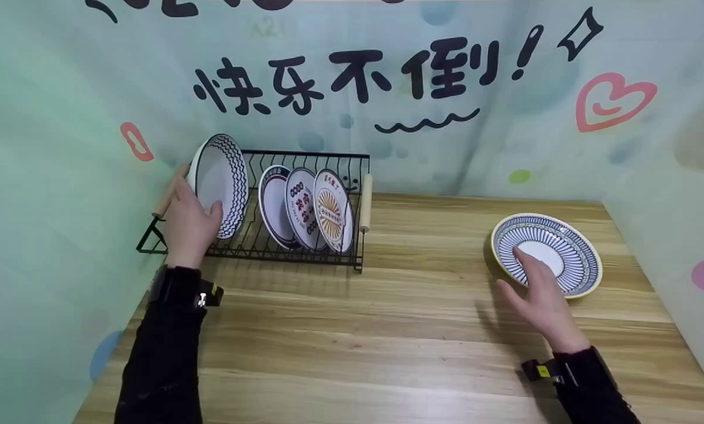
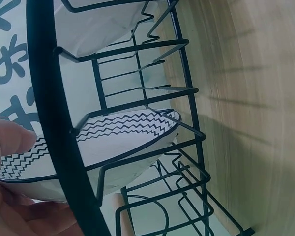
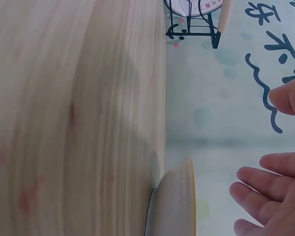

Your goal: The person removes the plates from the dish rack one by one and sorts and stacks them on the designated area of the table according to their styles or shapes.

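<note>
Staged tabletop set: printed backdrop walls, wooden table, dish rack.

The left hand filled the lower left corner, its thumb pressed on the patterned inner rim of a white bowl with black zigzag lines while the fingers lay under the bowl's outer wall. The bowl stood on edge inside a black wire dish rack, one thick black bar crossing in front of it from the top edge down to the bottom. Thinner wires with small kinks ran past the bowl's rim. Another white dish sat in the rack further along, at the top. A wooden tabletop lay beyond the rack on the right, and a pale backdrop with dark characters showed at the left
</note>
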